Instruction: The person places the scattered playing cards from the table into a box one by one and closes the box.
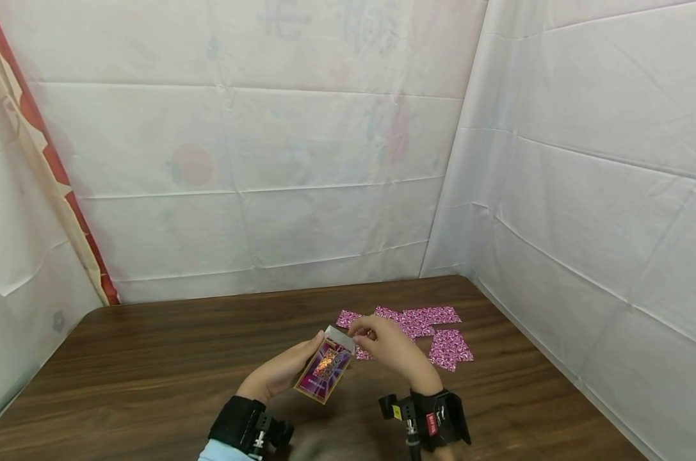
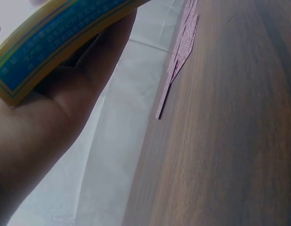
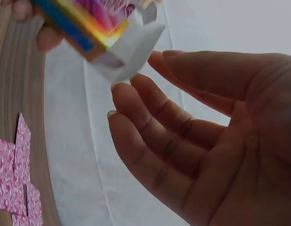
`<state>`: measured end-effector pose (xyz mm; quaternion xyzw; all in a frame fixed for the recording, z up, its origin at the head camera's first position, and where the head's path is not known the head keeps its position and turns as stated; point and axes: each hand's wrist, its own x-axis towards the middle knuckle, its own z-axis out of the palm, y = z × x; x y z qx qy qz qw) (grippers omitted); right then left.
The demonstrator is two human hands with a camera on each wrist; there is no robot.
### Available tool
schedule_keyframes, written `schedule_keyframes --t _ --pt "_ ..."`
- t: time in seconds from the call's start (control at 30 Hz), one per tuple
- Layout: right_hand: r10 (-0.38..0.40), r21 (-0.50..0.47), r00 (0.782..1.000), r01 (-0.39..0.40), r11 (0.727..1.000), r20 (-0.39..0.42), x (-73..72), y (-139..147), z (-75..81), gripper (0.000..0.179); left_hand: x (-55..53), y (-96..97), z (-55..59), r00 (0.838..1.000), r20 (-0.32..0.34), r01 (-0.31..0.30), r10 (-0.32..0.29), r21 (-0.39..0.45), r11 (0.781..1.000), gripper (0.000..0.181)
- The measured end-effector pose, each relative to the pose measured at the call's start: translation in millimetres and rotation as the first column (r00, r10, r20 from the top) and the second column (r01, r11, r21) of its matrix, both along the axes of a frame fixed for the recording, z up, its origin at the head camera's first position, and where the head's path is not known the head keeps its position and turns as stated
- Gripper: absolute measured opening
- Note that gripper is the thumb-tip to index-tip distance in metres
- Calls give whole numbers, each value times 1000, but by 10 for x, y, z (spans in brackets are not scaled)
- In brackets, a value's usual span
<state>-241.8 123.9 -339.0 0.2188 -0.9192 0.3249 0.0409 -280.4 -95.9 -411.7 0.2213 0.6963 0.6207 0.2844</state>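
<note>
My left hand [image 1: 290, 368] holds a purple and gold card box [image 1: 324, 370] tilted above the table, its white end flap [image 1: 340, 339] folded out. The box's yellow and blue side [image 2: 56, 42] lies against the palm in the left wrist view. My right hand [image 1: 390, 346] is at the open end, fingers bent loosely, with fingertips [image 3: 129, 94] right at the edge of the white flap in the right wrist view. Beyond and under the right hand, several pink patterned cards [image 1: 448, 349] lie spread on the table, some overlapping.
The brown wooden table [image 1: 180, 358] has rounded far corners. White cloth [image 1: 238, 147] hangs behind it and along both sides, with a red-edged strip [image 1: 65, 173] at the left. Each wrist wears a black strap [image 1: 440, 419] with a camera mount.
</note>
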Motion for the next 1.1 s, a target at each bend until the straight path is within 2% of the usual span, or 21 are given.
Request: schedule_keyframes --t 0.2,0.33,0.5,0.67,0.8,0.97,1.1 --pt "-76 -15 996 77 997 55 -83 173 -104 15 3 8 2 1000 -7 -24 23 -22 999 84" --pt "-141 10 982 141 990 125 -150 309 -246 16 4 11 3 999 -2 -33 33 -26 999 84" --pt "-249 38 945 247 968 213 -220 493 -449 22 6 17 14 999 4 -36 36 -27 999 83" --pt "-370 143 898 344 928 238 -271 690 -605 37 6 20 18 999 2 -38 39 -38 999 81" --pt "-423 187 866 384 904 266 -278 817 -675 46 0 24 9 1000 -6 -29 29 -44 999 79" --pt "-449 207 850 404 891 275 -288 894 -720 44 -8 29 -14 999 -21 -30 29 -54 998 78" --pt "-496 241 830 443 864 255 -309 919 -757 44 -11 29 -27 999 -27 -32 31 -59 998 78"
